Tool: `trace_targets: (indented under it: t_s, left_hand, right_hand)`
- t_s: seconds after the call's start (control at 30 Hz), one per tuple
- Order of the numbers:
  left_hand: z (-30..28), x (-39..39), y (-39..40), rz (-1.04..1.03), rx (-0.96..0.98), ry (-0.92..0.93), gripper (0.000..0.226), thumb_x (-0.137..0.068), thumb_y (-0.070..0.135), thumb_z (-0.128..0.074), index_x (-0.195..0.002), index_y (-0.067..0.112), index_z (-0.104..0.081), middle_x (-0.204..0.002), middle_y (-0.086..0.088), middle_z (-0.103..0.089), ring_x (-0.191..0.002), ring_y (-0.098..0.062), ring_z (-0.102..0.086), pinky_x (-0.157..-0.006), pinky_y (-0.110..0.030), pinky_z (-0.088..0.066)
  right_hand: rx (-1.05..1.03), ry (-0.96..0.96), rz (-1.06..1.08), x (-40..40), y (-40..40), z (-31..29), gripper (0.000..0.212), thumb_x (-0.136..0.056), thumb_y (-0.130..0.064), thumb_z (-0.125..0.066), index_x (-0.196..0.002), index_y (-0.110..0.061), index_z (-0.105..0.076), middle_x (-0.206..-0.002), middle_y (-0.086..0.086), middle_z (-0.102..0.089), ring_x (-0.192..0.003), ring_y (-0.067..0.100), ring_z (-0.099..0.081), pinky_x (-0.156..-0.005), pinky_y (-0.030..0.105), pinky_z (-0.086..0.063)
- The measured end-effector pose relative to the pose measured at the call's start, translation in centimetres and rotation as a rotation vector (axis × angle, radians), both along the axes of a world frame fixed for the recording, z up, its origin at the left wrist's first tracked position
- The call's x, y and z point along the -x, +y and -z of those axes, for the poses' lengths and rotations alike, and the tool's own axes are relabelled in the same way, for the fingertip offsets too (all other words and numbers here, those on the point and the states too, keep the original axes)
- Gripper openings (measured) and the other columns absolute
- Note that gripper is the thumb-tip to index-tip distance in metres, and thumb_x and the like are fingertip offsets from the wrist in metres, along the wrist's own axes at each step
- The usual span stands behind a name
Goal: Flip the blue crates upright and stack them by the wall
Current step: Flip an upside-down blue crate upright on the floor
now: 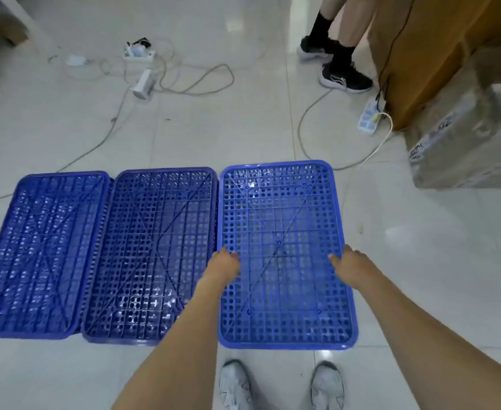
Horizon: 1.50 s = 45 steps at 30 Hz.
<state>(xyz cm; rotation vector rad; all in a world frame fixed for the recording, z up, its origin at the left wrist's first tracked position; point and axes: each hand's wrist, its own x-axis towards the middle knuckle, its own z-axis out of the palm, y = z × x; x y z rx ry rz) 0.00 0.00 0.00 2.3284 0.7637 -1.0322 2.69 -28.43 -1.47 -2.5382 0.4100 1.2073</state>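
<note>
Three blue crates lie side by side on the white tiled floor (421, 261), in a row from 9 o'clock to the centre. All three show a perforated, ribbed flat face to the camera; whether this is the bottom or the inside I cannot tell for sure. The left crate (36, 253) is touching or almost touching the middle crate (151, 250), and the middle crate lies just beside the right crate (282, 226), which looks brighter than the other two.

Both bare arms reach forward from 6 o'clock to the right crate. The left hand (224, 264) is on its left long edge, with the fingers curled over the rim into the narrow gap next to the middle crate. The right hand (348, 264) is on the right long edge, thumb on the top face and the other fingers going down over the rim. So both hands are closed around the two edges of this crate, and the crate appears flat on the floor.

At 6 o'clock two white shoes (282, 383) stand just before the crate. At 11 o'clock power strips and cables (142, 63) lie on the floor. At 1 o'clock stand the legs of another person in black shoes (344, 75), beside a brown box (421, 54). At 3 o'clock is a package wrapped in plastic (465, 137)
</note>
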Motion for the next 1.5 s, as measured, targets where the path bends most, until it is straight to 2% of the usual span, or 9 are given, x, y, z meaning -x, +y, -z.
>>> trace_targets:
  t_s: [0.1, 0.43, 0.57, 0.67, 0.77, 1.03, 1.2, 1.33, 1.5]
  left_hand:
    - [5.9, -0.8, 0.6, -0.091, -0.043, -0.035, 0.048, -0.1, 0.019, -0.043, -0.144, 0.001, -0.04, -0.146, -0.023, -0.043, -0.133, -0.038, -0.044, -0.11, -0.043, -0.038]
    - [18.0, 1.8, 1.2, -0.011, -0.104, -0.098, 0.082, -0.1, 0.022, -0.047, -0.156, 0.012, 0.012, -0.164, -0.007, 0.014, -0.147, -0.039, -0.009, -0.102, -0.043, -0.042]
    - [19.2, 1.6, 0.8, -0.062, -0.111, -0.125, 0.084, -0.099, 0.025, -0.047, -0.156, 0.013, 0.013, -0.164, -0.009, 0.015, -0.148, -0.042, -0.003, -0.112, -0.052, -0.031]
    - [19.1, 1.2, 0.6, -0.057, -0.117, -0.085, 0.082, -0.101, 0.027, -0.044, -0.156, 0.012, 0.015, -0.164, -0.009, 0.018, -0.149, -0.042, 0.0, -0.116, -0.053, -0.023]
    - [18.9, 1.2, 0.8, -0.03, -0.087, -0.061, 0.081, -0.101, 0.029, -0.045, -0.156, 0.01, 0.012, -0.162, -0.011, 0.023, -0.149, -0.043, 0.004, -0.12, -0.053, -0.012]
    - [15.0, -1.0, 0.3, 0.089, 0.176, 0.116, 0.076, -0.099, 0.037, -0.051, -0.158, 0.03, -0.003, -0.162, -0.005, 0.024, -0.139, -0.044, -0.035, -0.096, -0.05, -0.049]
    - [9.1, -2.9, -4.2, -0.015, 0.421, 0.108, 0.056, -0.104, 0.029, -0.044, -0.156, 0.021, -0.025, -0.15, 0.0, -0.04, -0.091, -0.017, -0.056, -0.082, -0.039, -0.051]
    - [4.6, -2.6, -8.1, -0.068, 0.64, 0.081, 0.051, -0.105, 0.032, -0.039, -0.155, 0.026, -0.027, -0.161, 0.001, -0.026, -0.14, -0.024, -0.038, -0.102, -0.04, -0.043]
    - [2.7, -0.5, -8.7, -0.184, 0.678, -0.036, 0.071, -0.097, 0.059, -0.039, -0.157, 0.034, -0.01, -0.165, 0.003, -0.011, -0.151, -0.024, -0.018, -0.117, -0.046, -0.025]
  right_hand:
    - [0.04, 0.001, 0.086, -0.9, -0.1, 5.6, 0.073, -0.101, -0.05, -0.032, -0.155, -0.011, -0.004, -0.153, 0.021, -0.031, -0.119, 0.038, -0.053, -0.08, 0.038, -0.047]
    - [0.23, -0.27, 0.195, -2.4, 0.1, 16.8, 0.066, -0.099, -0.032, -0.045, -0.149, -0.001, -0.014, -0.144, 0.028, -0.03, -0.123, 0.042, -0.044, -0.097, 0.049, -0.045]
    - [0.059, -0.113, 0.482, -3.8, -1.0, 18.1, 0.062, -0.101, -0.037, -0.045, -0.146, -0.002, -0.022, -0.132, 0.029, -0.047, -0.109, 0.042, -0.056, -0.074, 0.04, -0.048]
    - [0.097, -0.127, 0.449, -4.5, -2.4, 17.8, 0.037, -0.101, -0.035, -0.047, -0.095, 0.0, -0.054, -0.076, 0.018, -0.054, -0.063, 0.028, -0.052, -0.053, 0.031, -0.04]
    - [0.111, -0.148, 0.399, -4.5, -3.0, 16.9, 0.043, -0.1, -0.035, -0.049, -0.067, -0.007, -0.045, -0.064, 0.011, -0.049, -0.053, 0.023, -0.046, -0.05, 0.029, -0.038]
    - [0.225, -0.342, 0.452, -1.1, -4.9, 9.1, 0.044, -0.095, -0.035, -0.052, -0.062, -0.006, -0.048, -0.056, 0.009, -0.052, -0.049, 0.024, -0.049, -0.047, 0.024, -0.036]
    - [0.313, -0.602, 0.297, 1.0, -2.9, 4.2, 0.036, -0.095, -0.032, -0.051, -0.082, 0.002, -0.055, -0.067, 0.015, -0.057, -0.06, 0.032, -0.055, -0.051, 0.029, -0.034]
    - [0.303, -0.684, 0.114, 1.6, 2.2, 2.0, 0.039, -0.096, -0.034, -0.048, -0.091, 0.002, -0.06, -0.074, 0.02, -0.066, -0.065, 0.035, -0.065, -0.052, 0.031, -0.038]
    - [0.046, -0.669, 0.094, 1.5, 7.9, 1.3, 0.036, -0.097, -0.042, -0.048, -0.089, -0.008, -0.056, -0.061, 0.002, -0.051, -0.057, 0.027, -0.059, -0.047, 0.03, -0.037]
